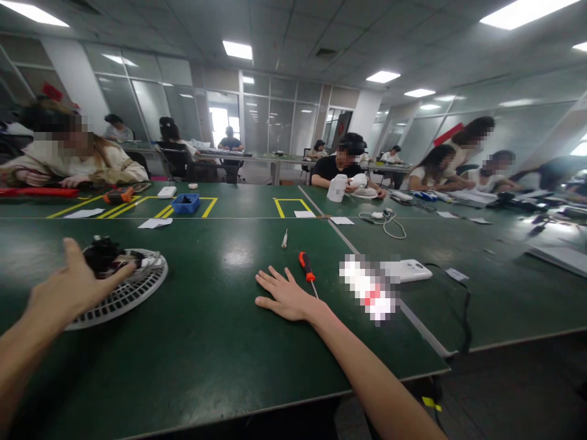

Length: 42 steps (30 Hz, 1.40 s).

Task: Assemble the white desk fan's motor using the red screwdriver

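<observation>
On the left, my left hand (pixel 73 284) reaches over a white round fan grille (pixel 137 293), thumb and forefinger spread apart. A dark motor assembly (pixel 103 253) with wires sits on the grille, partly hidden behind that hand; whether the hand touches it I cannot tell. My right hand (pixel 287 296) lies flat, palm down, on the green table (pixel 206 354), fingers stretched out and holding nothing. Just beyond its wrist lies an orange-and-black screwdriver (pixel 306 266), its shaft pointing toward me. A smaller screwdriver with a pale handle (pixel 285 239) lies farther back.
A blue bin (pixel 185 203) with dark parts stands at the back left, near an orange-and-black tool (pixel 119 195). To the right are a blurred-out object (pixel 367 287), a white power bank-like device (pixel 410 271) and a black cable (pixel 466 311). Several people work at tables around.
</observation>
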{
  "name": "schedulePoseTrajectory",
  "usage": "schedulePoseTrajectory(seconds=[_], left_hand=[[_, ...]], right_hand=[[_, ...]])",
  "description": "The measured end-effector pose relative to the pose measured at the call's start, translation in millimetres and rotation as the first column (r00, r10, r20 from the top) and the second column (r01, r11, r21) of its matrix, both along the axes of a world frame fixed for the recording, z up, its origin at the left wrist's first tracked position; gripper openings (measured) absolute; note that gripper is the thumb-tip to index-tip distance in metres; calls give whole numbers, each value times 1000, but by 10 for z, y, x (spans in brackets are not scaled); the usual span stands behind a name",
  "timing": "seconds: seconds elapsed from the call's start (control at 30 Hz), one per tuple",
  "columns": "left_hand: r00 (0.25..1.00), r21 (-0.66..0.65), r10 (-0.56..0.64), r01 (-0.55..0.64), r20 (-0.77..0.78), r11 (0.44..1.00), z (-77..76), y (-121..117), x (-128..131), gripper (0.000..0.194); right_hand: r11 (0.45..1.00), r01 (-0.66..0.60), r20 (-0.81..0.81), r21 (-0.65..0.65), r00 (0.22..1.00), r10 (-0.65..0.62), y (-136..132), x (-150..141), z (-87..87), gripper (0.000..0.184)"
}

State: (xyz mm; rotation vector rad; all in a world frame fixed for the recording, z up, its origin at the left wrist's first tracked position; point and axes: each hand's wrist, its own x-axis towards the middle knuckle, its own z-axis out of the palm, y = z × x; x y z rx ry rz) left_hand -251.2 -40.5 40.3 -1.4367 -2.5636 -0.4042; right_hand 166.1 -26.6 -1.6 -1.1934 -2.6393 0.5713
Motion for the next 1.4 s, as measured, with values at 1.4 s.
schedulePoseTrajectory(seconds=[1.4], left_hand=[[601,491,-793,723,-98,487,-755,300,2080,85]], right_hand=[[851,429,-730,302,679,-84,56,119,177,17]])
